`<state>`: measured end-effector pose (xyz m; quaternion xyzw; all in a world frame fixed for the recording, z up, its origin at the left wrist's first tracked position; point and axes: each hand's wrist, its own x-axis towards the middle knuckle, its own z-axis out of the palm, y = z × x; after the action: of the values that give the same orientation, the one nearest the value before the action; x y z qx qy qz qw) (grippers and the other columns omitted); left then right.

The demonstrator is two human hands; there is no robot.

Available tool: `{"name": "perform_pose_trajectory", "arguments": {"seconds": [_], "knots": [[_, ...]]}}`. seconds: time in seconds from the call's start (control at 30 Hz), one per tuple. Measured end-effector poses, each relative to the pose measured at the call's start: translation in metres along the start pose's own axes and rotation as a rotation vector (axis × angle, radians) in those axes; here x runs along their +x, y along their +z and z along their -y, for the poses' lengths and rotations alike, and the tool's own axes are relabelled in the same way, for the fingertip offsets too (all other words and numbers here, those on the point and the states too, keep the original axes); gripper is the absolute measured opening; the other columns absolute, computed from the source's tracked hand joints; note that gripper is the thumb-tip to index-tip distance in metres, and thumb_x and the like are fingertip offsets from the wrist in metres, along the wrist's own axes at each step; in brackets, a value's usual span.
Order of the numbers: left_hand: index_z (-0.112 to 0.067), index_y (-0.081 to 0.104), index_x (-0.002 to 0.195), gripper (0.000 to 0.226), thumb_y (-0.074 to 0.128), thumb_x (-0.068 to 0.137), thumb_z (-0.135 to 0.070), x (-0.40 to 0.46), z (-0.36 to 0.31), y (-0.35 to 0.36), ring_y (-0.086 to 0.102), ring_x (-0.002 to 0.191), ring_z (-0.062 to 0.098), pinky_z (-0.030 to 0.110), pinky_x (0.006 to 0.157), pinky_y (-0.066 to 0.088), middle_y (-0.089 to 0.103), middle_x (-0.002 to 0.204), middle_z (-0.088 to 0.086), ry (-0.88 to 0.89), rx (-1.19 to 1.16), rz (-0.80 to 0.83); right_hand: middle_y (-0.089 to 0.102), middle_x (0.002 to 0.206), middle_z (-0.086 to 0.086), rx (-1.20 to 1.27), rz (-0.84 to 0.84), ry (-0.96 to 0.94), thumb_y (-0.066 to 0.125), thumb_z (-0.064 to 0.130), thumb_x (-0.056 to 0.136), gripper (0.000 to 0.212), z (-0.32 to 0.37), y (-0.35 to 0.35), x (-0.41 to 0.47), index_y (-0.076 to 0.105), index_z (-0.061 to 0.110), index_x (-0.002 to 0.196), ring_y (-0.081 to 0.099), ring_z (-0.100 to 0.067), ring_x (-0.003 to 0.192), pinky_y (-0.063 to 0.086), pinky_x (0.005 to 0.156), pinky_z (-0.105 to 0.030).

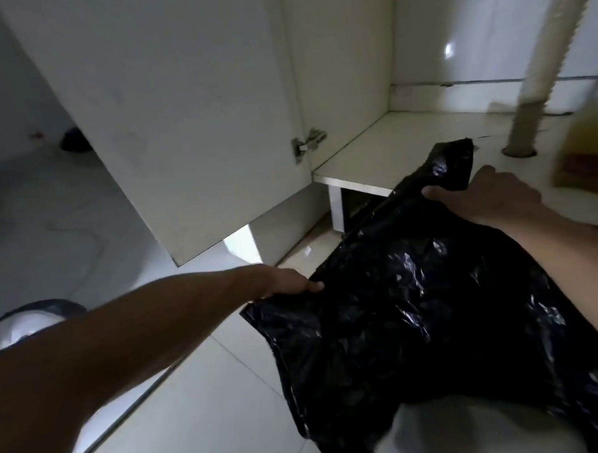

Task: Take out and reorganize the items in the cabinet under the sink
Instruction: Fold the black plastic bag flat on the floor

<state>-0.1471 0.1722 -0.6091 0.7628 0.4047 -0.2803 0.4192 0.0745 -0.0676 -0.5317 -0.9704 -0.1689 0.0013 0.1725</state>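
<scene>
A large black plastic bag (413,289) is stretched out in front of the open sink cabinet, over the floor and my lap. My left hand (290,283) pinches its left edge. My right hand (488,194) grips its upper end at the front lip of the cabinet floor (366,161). A blurred yellow bottle (585,145) with a red label stands inside the cabinet at the far right.
The white cabinet door (169,122) hangs open at the left, with its hinge (306,145) at the bottom. A ribbed white drain pipe (531,79) goes down through the cabinet floor. Pale floor tiles (202,401) lie below. A white bin with a dark liner (31,323) stands at the lower left.
</scene>
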Motion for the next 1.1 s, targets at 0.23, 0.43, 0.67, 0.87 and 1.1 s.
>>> {"name": "perform_pose_trajectory", "arguments": {"seconds": [0.23,0.43,0.67,0.87,1.1], "knots": [[-0.001,0.058,0.124,0.068,0.039,0.098,-0.06,0.053,0.093,0.027,0.058,0.099,0.022,0.026,0.083,0.041,0.062,0.119,0.009,0.004,0.093,-0.22,0.065,0.083,-0.009,-0.115,-0.323,-0.678,0.043,0.063,0.087,0.048,0.052,0.079,-0.05,0.065,0.02,0.088,0.065,-0.034,0.077,0.053,0.07,-0.036],[-0.005,0.063,0.115,0.054,0.042,0.099,-0.052,0.08,0.156,0.036,0.064,0.098,0.026,0.028,0.079,0.046,0.066,0.108,0.01,0.048,0.216,-0.314,0.055,0.137,-0.01,-0.494,0.541,-0.332,0.034,0.069,0.092,0.068,0.073,0.172,-0.125,0.048,0.02,0.137,0.054,-0.032,0.125,0.042,0.097,-0.039],[-0.015,0.057,0.112,0.038,0.038,0.103,-0.047,0.071,0.161,0.041,0.063,0.106,0.026,0.03,0.074,0.043,0.063,0.107,0.006,0.129,0.524,-0.431,-0.013,0.166,-0.011,-0.466,0.638,-0.095,0.012,0.07,0.096,0.076,0.021,0.211,-0.128,-0.009,0.032,0.159,-0.005,-0.039,0.152,0.001,0.121,-0.058],[-0.011,0.037,0.14,0.071,0.039,0.091,-0.061,0.032,0.15,0.073,0.056,0.114,0.033,0.044,0.096,0.049,0.051,0.131,0.014,0.891,0.834,-0.8,0.057,0.11,-0.008,-0.379,-0.1,-0.441,0.034,0.046,0.095,0.042,0.005,0.192,-0.127,0.062,0.016,0.106,0.058,-0.033,0.102,0.043,0.088,-0.043],[-0.011,0.036,0.147,0.093,0.045,0.082,-0.076,-0.002,0.125,0.148,0.036,0.133,0.039,0.052,0.114,0.03,0.036,0.15,0.025,1.678,1.392,-0.369,0.031,0.145,-0.022,-0.029,0.058,0.683,0.051,0.047,0.09,0.066,-0.025,0.141,-0.104,0.03,0.009,0.14,0.034,-0.038,0.132,0.033,0.11,-0.05]]}}
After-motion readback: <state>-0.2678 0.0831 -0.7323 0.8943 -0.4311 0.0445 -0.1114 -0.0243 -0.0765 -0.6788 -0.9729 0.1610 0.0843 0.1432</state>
